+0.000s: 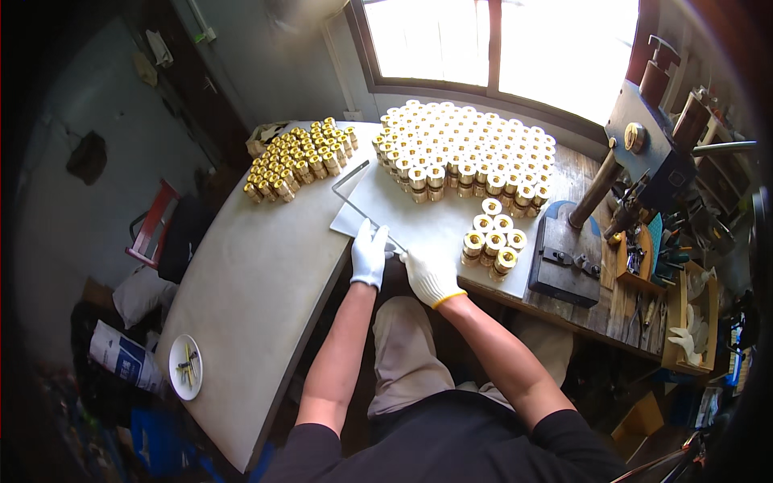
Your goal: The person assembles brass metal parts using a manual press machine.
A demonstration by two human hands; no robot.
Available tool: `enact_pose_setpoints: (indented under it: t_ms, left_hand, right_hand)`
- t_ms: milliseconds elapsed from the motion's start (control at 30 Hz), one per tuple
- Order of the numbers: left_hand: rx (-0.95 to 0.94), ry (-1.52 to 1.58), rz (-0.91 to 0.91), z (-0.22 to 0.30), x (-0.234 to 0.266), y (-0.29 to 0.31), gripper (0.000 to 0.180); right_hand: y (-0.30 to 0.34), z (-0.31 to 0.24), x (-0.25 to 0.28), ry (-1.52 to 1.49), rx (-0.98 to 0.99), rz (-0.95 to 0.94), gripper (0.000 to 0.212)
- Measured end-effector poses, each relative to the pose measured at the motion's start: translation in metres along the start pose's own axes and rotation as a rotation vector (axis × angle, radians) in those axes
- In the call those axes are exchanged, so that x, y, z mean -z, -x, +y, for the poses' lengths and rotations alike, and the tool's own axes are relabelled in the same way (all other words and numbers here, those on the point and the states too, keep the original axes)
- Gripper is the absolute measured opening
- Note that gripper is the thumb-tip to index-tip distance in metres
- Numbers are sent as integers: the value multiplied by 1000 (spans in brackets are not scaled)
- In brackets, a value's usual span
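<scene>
A thin L-shaped metal rod [354, 204] slants over the table's inner corner, its short bent arm pointing away from me. My right hand [428, 275], in a white knit glove with a yellow cuff edge, is closed round the rod's near end. My left hand [369, 256], also in a white glove, has its fingertips against the long arm, with thumb and fingers on either side; its palm side is hidden. Just right of my right hand stands a small group of brass cylindrical fittings [493, 241]. A pale board [403, 211] lies beneath the rod.
A large block of brass fittings [467, 149] stands below the window, with a smaller batch [298, 161] to its left. A bench press [564, 258] stands at right, beside a wooden tool tray [636, 262]. On the left table [250, 322] sits a white plate [179, 386].
</scene>
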State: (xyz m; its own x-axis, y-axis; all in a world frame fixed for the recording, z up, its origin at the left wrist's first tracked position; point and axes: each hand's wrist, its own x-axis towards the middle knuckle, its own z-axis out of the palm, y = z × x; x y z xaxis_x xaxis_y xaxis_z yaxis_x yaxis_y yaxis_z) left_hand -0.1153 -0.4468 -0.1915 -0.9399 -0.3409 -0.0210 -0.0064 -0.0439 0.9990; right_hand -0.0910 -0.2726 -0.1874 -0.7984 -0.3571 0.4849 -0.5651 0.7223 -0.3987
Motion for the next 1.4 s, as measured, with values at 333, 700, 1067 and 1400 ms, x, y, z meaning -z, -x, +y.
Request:
enact_pose_setpoints:
  t_ms: [333,700,1067,1400]
  left_hand:
    - [140,-55,-110,-25,-25,-123,73]
    - [36,-99,-51,-19,-33,-70,87]
    - [56,-15,-90,-6,-60,30,83]
    - [84,6,-124,-12,-101,112,79]
  right_hand:
    - [-72,9,-32,4,-168,-54,23]
    - [-43,-1,-8,42,-180,-132,23]
    - [29,3,32,42,-220,-183,17]
    - [96,21,79,116,-237,-213,19]
